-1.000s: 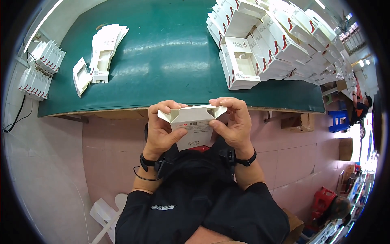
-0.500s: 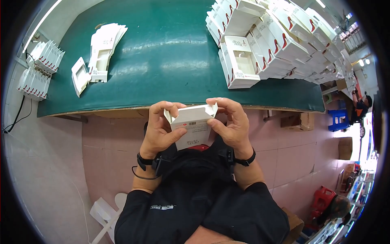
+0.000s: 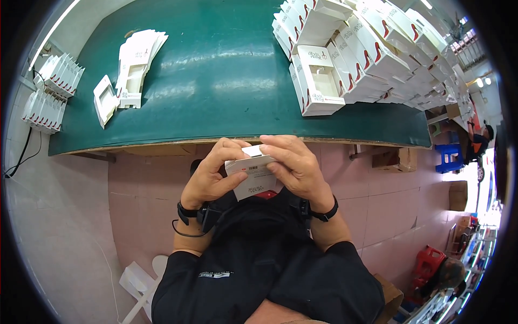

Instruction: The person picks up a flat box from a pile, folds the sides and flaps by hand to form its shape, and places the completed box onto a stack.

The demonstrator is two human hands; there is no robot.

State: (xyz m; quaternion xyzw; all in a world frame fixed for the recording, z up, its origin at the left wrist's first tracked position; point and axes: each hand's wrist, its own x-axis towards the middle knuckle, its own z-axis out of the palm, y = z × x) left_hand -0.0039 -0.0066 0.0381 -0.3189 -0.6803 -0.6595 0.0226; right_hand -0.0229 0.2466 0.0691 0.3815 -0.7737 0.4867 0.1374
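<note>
In front of my body, just off the table's near edge, both hands hold a white cardboard box [image 3: 253, 181] with small dark print. My left hand [image 3: 213, 174] grips its left side, thumb on the face toward me and fingers behind the top. My right hand [image 3: 295, 166] clasps the upper right corner, its fingers laid over the top end flap [image 3: 251, 163]. That flap is folded over the box end, and the fingers partly hide it. I cannot tell whether it is fully tucked in.
Flat white cartons [image 3: 135, 65] and a small opened one [image 3: 106, 101] lie at the left of the green table [image 3: 216, 102]. A big stack of white boxes [image 3: 367, 59] fills the right. Far right are a blue stool [image 3: 449, 158], a co-worker [image 3: 480, 141] and cardboard boxes [image 3: 396, 160].
The raised flap and side tabs on the box's top end have been folded down. My right hand has moved left and over the top, and the box tilts a little.
</note>
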